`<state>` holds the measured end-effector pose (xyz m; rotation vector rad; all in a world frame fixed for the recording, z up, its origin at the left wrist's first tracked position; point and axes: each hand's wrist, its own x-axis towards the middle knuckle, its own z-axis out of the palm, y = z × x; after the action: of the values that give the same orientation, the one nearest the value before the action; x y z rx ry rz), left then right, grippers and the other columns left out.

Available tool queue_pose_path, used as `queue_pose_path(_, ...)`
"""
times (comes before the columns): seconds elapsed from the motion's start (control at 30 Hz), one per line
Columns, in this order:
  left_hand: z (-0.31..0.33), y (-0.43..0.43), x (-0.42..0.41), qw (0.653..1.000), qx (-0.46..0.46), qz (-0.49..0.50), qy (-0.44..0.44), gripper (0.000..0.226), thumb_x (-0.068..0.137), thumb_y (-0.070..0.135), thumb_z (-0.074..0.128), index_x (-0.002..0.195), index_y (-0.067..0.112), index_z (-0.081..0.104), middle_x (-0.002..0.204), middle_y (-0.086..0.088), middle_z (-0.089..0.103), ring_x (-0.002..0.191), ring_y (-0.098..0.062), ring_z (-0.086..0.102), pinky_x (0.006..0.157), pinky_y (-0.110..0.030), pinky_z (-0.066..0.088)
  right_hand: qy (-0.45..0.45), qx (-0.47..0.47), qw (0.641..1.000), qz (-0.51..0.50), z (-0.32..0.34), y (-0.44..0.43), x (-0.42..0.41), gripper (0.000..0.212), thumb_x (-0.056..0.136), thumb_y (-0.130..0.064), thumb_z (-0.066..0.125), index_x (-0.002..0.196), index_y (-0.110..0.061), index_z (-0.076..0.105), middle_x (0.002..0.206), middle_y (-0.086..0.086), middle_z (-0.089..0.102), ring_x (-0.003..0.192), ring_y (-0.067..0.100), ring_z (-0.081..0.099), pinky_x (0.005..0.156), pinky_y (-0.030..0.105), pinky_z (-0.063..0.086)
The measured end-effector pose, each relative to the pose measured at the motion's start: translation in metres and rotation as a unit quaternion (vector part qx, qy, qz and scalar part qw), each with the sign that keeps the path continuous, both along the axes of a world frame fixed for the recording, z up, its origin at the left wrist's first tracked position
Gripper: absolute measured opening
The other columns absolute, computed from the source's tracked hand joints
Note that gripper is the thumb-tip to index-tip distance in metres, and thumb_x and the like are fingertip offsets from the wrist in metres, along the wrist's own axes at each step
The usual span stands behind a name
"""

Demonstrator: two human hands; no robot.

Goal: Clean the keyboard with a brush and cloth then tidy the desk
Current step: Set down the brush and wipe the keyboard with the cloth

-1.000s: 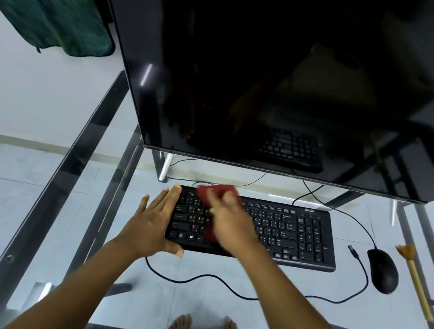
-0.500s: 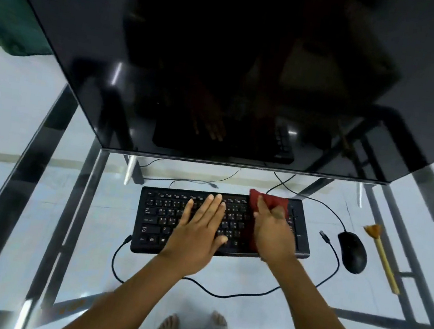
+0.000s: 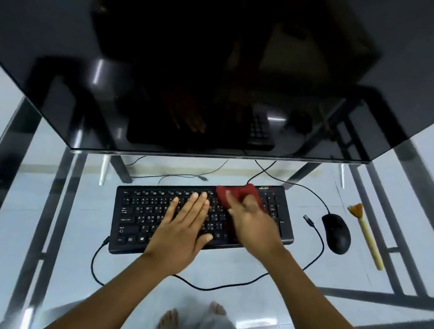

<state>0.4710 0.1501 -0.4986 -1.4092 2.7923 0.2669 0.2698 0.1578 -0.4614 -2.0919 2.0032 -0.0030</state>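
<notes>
Left hand (image 3: 184,222): flat and spread, palm down on the middle keys, pinning the keyboard (image 3: 148,216) to the glass desk (image 3: 64,268); it grips nothing.
Right hand (image 3: 254,221): pressed on the red cloth (image 3: 227,192), fingers bunched over it at the keyboard's right part, just left of the number pad (the hand is motion-blurred, so I cannot tell how firm the hold is).
Keyboard: black, lying across the desk's middle under the monitor (image 3: 223,68), its far edge close to the monitor's lower rim.
Cable (image 3: 317,249): loops from the keyboard's near-left corner round the near edge to a loose plug lying between keyboard and mouse (image 3: 336,234).
Brush (image 3: 366,236): lies to the right of the mouse, bristles pointing far, untouched.
Risk, keyboard slip: glass looks slick; a hard sideways wipe could slide the board if the left palm lifts.
Risk, mouse and plug: a stroke running off the right end could knock the plug or mouse (both are near).
Risk, cable snag: the right forearm crosses above the loop; pulling back could drag it.
Risk, monitor: a wipe pushed far could bump the screen's lower edge.
Risk, keycaps: cloth folds may catch key edges under heavy pressure.
</notes>
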Motion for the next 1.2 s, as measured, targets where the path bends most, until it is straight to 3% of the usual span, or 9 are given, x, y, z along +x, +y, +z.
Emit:
queue_pose_path(0.13, 0.001, 0.0, 0.001, 1.0, -0.004, 0.002, 0.001, 0.068, 0.1, 0.054, 0.019, 0.151, 0.009, 0.021, 0.16, -0.005, 0.016, 0.148, -0.02, 0.011, 0.115, -0.049, 0.009, 0.003, 0.007, 0.967, -0.254, 0.006, -0.016, -0.031, 0.044, 0.103, -0.029, 0.033, 0.147, -0.029, 0.032, 0.127, 0.019, 0.046, 0.092, 0.038, 0.066, 0.08, 0.043, 0.053)
queue_pose_path(0.37, -0.001, 0.0, 0.005, 1.0, -0.01, -0.005, 0.007, 0.068, 0.099, 0.054, 0.023, 0.151, 0.01, 0.023, 0.16, -0.004, 0.017, 0.148, -0.02, 0.014, 0.116, -0.048, 0.01, -0.018, 0.013, 0.996, -0.092, 0.003, 0.025, 0.005, 0.052, 0.1, -0.023, 0.042, 0.15, -0.031, 0.026, 0.12, 0.012, 0.044, 0.078, 0.035, 0.066, 0.072, 0.043, 0.058)
queue_pose_path(0.53, -0.003, 0.0, 0.006, 1.0, -0.014, -0.006, 0.0, 0.069, 0.1, 0.057, 0.016, 0.152, 0.011, 0.018, 0.161, -0.003, 0.013, 0.148, -0.02, 0.011, 0.116, -0.048, 0.009, -0.028, -0.003, 0.949, -0.315, 0.006, 0.003, -0.058, 0.047, 0.101, -0.029, 0.032, 0.148, -0.033, 0.029, 0.129, 0.013, 0.042, 0.091, 0.035, 0.062, 0.082, 0.043, 0.054)
queue_pose_path(0.7, -0.007, -0.001, 0.006, 1.0, -0.026, -0.008, 0.004, 0.07, 0.099, 0.056, 0.018, 0.151, 0.01, 0.023, 0.16, -0.004, 0.017, 0.148, -0.02, 0.014, 0.116, -0.047, 0.01, -0.04, 0.026, 0.997, -0.062, 0.008, 0.024, -0.007, 0.054, 0.1, -0.022, 0.04, 0.151, -0.03, 0.022, 0.12, 0.011, 0.041, 0.08, 0.034, 0.063, 0.074, 0.043, 0.055)
queue_pose_path(0.83, -0.007, -0.002, 0.004, 1.0, -0.029, -0.011, 0.005, 0.07, 0.099, 0.057, 0.016, 0.151, 0.011, 0.021, 0.16, -0.003, 0.016, 0.148, -0.019, 0.012, 0.116, -0.046, 0.008, -0.05, -0.026, 0.963, -0.262, 0.004, 0.015, -0.044, 0.05, 0.101, -0.021, 0.035, 0.149, -0.034, 0.027, 0.123, 0.012, 0.042, 0.085, 0.036, 0.065, 0.083, 0.046, 0.055)
queue_pose_path(0.9, -0.007, 0.0, 0.003, 1.0, -0.029, -0.007, 0.005, 0.07, 0.099, 0.057, 0.015, 0.151, 0.011, 0.022, 0.16, -0.003, 0.017, 0.148, -0.019, 0.011, 0.117, -0.046, 0.007, -0.064, -0.022, 0.962, -0.266, 0.006, 0.019, -0.035, 0.053, 0.1, -0.017, 0.036, 0.15, -0.032, 0.024, 0.121, 0.012, 0.043, 0.086, 0.034, 0.066, 0.082, 0.045, 0.056)
queue_pose_path(1.07, -0.004, 0.0, 0.005, 1.0, -0.021, -0.01, 0.004, 0.071, 0.099, 0.058, 0.014, 0.152, 0.011, 0.018, 0.161, -0.002, 0.015, 0.149, -0.017, 0.006, 0.117, -0.044, 0.003, -0.125, 0.025, 0.991, 0.046, 0.008, 0.051, -0.019, 0.045, 0.095, -0.032, 0.051, 0.136, -0.049, 0.042, 0.111, -0.002, 0.049, 0.072, 0.017, 0.061, 0.062, 0.032, 0.053)
queue_pose_path(1.13, -0.004, -0.001, 0.004, 1.0, -0.019, -0.01, 0.005, 0.071, 0.099, 0.058, 0.012, 0.152, 0.011, 0.019, 0.16, -0.002, 0.015, 0.148, -0.017, 0.007, 0.117, -0.043, 0.002, -0.112, -0.027, 0.993, -0.009, 0.003, 0.046, -0.047, 0.031, 0.095, -0.04, 0.05, 0.121, -0.058, 0.049, 0.107, -0.003, 0.052, 0.074, 0.019, 0.065, 0.057, 0.033, 0.057)
queue_pose_path(1.2, -0.004, -0.001, 0.004, 1.0, -0.02, -0.007, 0.005, 0.071, 0.099, 0.058, 0.011, 0.151, 0.01, 0.021, 0.16, -0.003, 0.017, 0.148, -0.018, 0.009, 0.117, -0.044, 0.003, -0.088, -0.043, 0.982, -0.163, -0.004, 0.04, -0.063, 0.042, 0.098, -0.028, 0.045, 0.137, -0.045, 0.044, 0.115, 0.006, 0.048, 0.08, 0.027, 0.066, 0.063, 0.037, 0.06)
